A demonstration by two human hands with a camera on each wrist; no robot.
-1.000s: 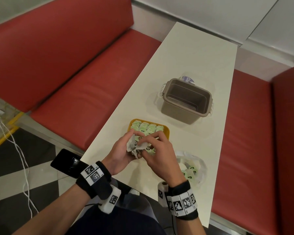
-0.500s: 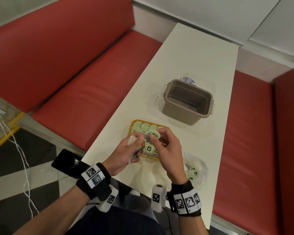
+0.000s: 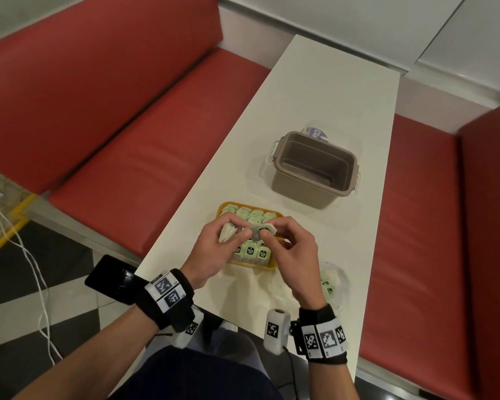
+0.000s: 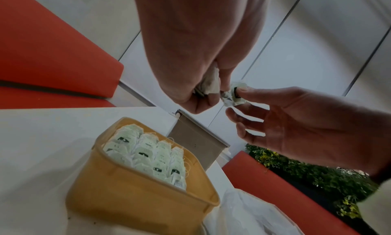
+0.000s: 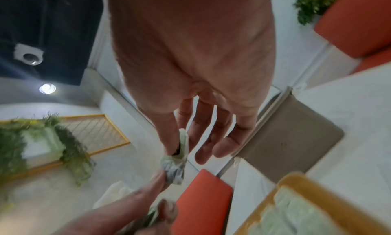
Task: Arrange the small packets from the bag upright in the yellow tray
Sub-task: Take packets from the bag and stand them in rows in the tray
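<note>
The yellow tray [image 3: 224,207] sits on the table's near end with rows of upright green-and-white packets [image 3: 250,216]; the left wrist view shows those tray packets [image 4: 148,153] too. Just above the tray, my left hand [image 3: 234,235] grips a small bundle of packets [image 3: 225,233], also seen as the bundle [image 4: 209,84]. My right hand [image 3: 264,233] pinches a single packet [image 3: 261,228] between thumb and forefinger, next to the left fingers; this single packet [image 5: 177,163] looks crumpled. The clear plastic bag [image 3: 334,287] lies right of the tray with a few packets inside.
An open brown plastic box [image 3: 315,168] stands beyond the tray, a blue-labelled lid [image 3: 316,132] behind it. Red bench seats [image 3: 156,145] flank the narrow white table [image 3: 329,90]. The table's near edge lies close under my wrists.
Both hands were bunched together on the bundle; the right hand has since drawn one packet out and both hands have moved slightly further over the tray.
</note>
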